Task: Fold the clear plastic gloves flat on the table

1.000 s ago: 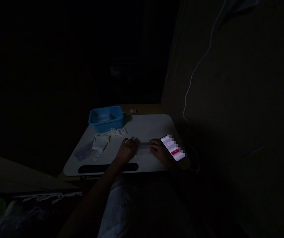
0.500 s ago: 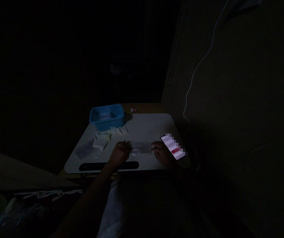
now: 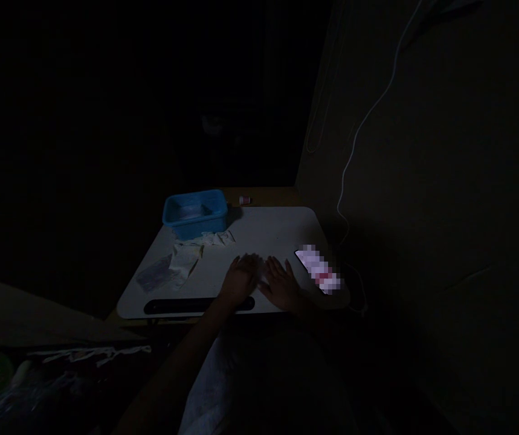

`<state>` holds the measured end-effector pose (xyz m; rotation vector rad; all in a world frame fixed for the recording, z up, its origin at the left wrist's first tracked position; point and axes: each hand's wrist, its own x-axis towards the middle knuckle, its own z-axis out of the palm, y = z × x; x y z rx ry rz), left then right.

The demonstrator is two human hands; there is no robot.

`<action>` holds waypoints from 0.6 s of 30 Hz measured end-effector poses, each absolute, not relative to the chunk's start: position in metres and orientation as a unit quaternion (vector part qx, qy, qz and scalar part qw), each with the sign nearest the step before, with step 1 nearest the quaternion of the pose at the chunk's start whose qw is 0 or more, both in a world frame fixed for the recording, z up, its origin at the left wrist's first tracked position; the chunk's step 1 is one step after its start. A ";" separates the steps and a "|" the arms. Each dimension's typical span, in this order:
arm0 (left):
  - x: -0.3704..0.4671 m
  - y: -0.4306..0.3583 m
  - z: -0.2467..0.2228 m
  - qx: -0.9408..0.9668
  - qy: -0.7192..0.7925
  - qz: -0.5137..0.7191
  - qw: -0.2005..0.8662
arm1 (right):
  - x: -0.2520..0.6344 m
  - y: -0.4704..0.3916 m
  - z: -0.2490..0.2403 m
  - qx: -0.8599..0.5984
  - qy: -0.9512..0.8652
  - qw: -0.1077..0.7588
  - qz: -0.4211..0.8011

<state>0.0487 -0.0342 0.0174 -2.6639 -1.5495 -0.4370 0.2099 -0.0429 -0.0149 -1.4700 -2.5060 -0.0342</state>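
In dim light, a clear plastic bag (image 3: pixel 262 270) lies on the white table (image 3: pixel 281 226), mostly covered by my two hands. My left hand (image 3: pixel 241 279) rests palm down on the left part of the bag, its fingers stretched forward and slightly blurred. Pressed on the right part is my right hand (image 3: pixel 281 285), flat with the fingers spread. Only a small strip of the plastic shows between the hands. A lit phone (image 3: pixel 318 270) lies to the right of my right hand.
A blue plastic basin (image 3: pixel 198 226) stands at the table's back left. In front of it are crumpled white pieces (image 3: pixel 186 257) and another clear plastic bag (image 3: pixel 154 273). A small cup-like item (image 3: pixel 244 199) lies beyond the table. A white cable (image 3: pixel 354 142) hangs along the right wall.
Both hands have moved inward, close to each other. Earlier they were at the bag's two ends with fingers curled; now they lie flat over it and hide most of it.
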 end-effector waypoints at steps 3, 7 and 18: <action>0.055 -0.038 0.020 -0.838 -0.536 -0.104 0.015 | 0.213 -0.045 -0.017 -0.494 -0.862 0.113 -0.019; 0.040 -0.042 0.023 -0.830 -0.549 -0.094 0.016 | 0.215 -0.045 -0.018 -0.495 -0.860 0.121 -0.023; 0.059 -0.025 0.024 -0.832 -0.535 -0.147 -0.014 | 0.214 -0.045 -0.019 -0.490 -0.862 0.127 -0.015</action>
